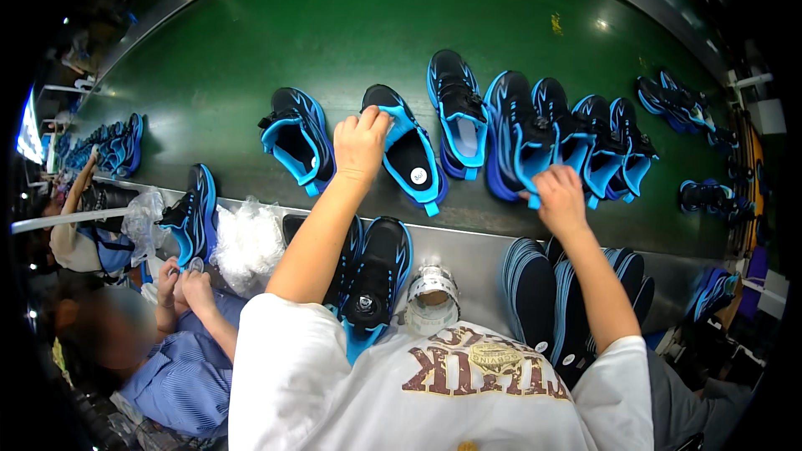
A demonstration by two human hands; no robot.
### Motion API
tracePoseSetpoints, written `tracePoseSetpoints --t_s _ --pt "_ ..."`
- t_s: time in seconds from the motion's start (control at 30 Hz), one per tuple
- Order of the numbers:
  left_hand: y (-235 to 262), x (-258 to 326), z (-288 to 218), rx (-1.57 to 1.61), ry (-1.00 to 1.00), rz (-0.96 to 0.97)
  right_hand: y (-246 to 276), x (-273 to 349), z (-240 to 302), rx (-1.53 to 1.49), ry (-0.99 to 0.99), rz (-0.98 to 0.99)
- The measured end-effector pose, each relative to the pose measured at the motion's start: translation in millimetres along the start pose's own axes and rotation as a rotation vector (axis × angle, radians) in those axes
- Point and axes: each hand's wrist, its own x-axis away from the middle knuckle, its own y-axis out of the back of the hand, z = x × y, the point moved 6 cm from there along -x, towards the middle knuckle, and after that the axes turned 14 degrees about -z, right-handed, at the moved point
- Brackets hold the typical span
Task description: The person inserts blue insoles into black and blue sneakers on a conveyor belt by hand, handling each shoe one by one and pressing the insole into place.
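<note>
My left hand is closed on the bright blue tongue of a black and blue sneaker, pulling it aside. A black insole with a round white sticker shows inside that shoe. Further right, my right hand pinches the blue heel edge of another sneaker, which stands toe away from me at the end of a row. Between the two hands lies a sneaker with a pale insole. Left of my left hand sits one more open sneaker.
Several sneakers line the green belt on the right. Along the metal ledge are black insoles, a tape roll, sneakers and crumpled white plastic. At left, a co-worker handles a shoe.
</note>
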Motion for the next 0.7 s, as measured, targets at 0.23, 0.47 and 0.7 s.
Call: tracePoseSetpoints --t_s 0.23,0.47,0.7 --pt "-1 8 10 0.598 0.402 0.088 30 9 -65 0.325 -0.224 0.093" --pt "40 -34 19 1.34 1.249 0.437 150 121 -1 0.184 -0.567 -0.027" --pt "-7 -63 -34 0.593 0.486 0.499 156 236 55 -0.194 -1.241 0.09"
